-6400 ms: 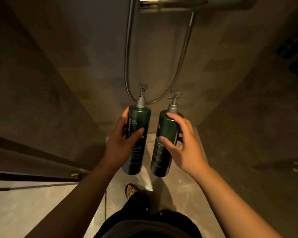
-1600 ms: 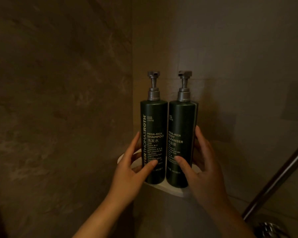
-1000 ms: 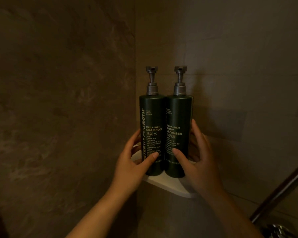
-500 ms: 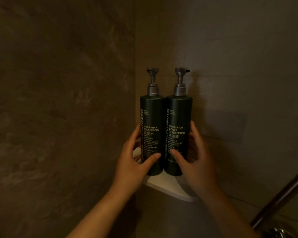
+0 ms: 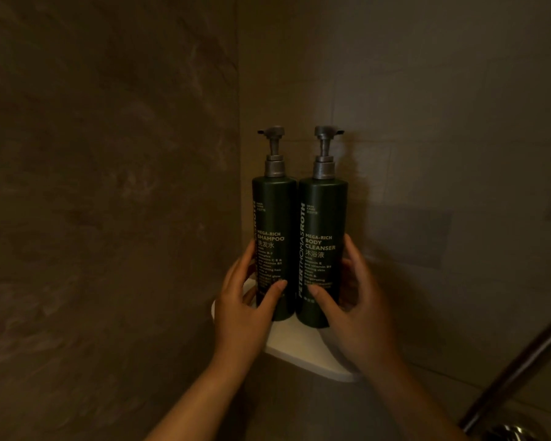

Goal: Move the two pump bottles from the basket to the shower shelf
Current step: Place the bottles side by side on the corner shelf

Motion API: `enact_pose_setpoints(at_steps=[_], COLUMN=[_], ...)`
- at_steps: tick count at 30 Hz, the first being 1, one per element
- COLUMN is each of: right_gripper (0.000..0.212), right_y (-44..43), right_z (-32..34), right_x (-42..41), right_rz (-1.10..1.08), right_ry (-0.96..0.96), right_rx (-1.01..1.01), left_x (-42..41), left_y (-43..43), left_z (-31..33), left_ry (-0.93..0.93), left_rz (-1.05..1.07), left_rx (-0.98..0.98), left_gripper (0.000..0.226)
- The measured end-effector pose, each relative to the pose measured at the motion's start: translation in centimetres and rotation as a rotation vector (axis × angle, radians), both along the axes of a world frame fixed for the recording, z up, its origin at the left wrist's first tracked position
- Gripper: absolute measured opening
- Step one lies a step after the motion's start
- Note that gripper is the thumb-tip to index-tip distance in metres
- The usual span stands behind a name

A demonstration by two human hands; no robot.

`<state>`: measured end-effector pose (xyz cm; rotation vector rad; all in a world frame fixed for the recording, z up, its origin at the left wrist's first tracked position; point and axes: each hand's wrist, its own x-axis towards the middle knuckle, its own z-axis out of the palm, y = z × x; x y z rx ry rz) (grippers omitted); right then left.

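Two dark green pump bottles with grey pumps stand upright side by side on the white corner shelf (image 5: pixel 303 351). The shampoo bottle (image 5: pixel 272 214) is on the left, and my left hand (image 5: pixel 247 308) wraps around its lower part. To the right, touching it, stands the body cleanser bottle (image 5: pixel 323 218), held low down by my right hand (image 5: pixel 355 308). The left pump spout points left, the right one points right. Both bottle bases rest on the shelf. The basket is out of view.
The shelf sits in the corner between a brown stone wall (image 5: pixel 109 218) on the left and a tiled wall (image 5: pixel 442 154) on the right. A metal bar (image 5: pixel 519 370) slants up at the lower right, above a chrome fitting (image 5: pixel 516 432).
Since a second ago the bottles have turned slightly on the shelf: the labels face me more and the pump spouts now point outward. My hands stay wrapped around them.
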<state>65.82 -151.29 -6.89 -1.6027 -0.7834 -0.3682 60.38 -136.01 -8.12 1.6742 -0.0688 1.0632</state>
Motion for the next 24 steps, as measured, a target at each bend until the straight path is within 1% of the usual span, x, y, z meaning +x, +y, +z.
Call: enact_pose_setpoints(at_steps=[3, 7, 15, 19, 21, 24], right_gripper=[0.080, 0.081, 0.078, 0.086, 0.092, 0.097], right_y=[0.0, 0.1, 0.3, 0.3, 0.3, 0.4], right_z=[-0.1, 0.0, 0.1, 0.0, 0.1, 0.3], right_x=[-0.1, -0.3, -0.8, -0.7, -0.7, -1.0], right_rz=[-0.015, -0.030, -0.066, -0.077, -0.095, -0.137], right_ry=[0.007, -0.007, -0.026, -0.021, -0.021, -0.051], right_rx=[0.002, -0.004, -0.038, -0.063, -0.086, -0.120], left_x=[0.4, 0.4, 0.4, 0.4, 0.4, 0.6], left_y=[0.3, 1.1, 1.4, 1.1, 1.5, 2.4], left_z=[-0.4, -0.1, -0.5, -0.2, 0.2, 0.9], left_ry=[0.004, 0.039, 0.058, 0.041, 0.043, 0.052], left_rz=[0.000, -0.076, -0.106, -0.087, -0.055, -0.006], left_rx=[0.007, -0.016, 0.033, 0.056, 0.120, 0.265], left_gripper=[0.069, 0.069, 0.079, 0.079, 0.082, 0.085])
